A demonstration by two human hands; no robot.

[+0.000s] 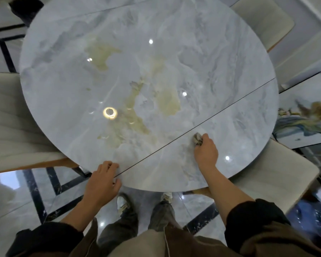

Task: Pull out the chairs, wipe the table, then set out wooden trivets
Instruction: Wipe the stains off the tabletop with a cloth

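Observation:
A round grey marble table point(220, 58) with yellowish veins fills the view; a thin dark seam crosses its near right part. My right hand point(206, 152) presses a small crumpled grey cloth point(197, 138) onto the tabletop just below that seam. My left hand point(103, 179) rests on the table's near edge, fingers curled over the rim where the seam ends. No wooden trivets are in view.
Cream chairs stand around the table: one at the left point(9, 119), one at the near right point(278, 173), two at the far right point(263, 19). A dark object point(26, 8) sits at the far left. My feet point(124, 201) stand on glossy tiled floor. A framed painting point(308, 112) lies right.

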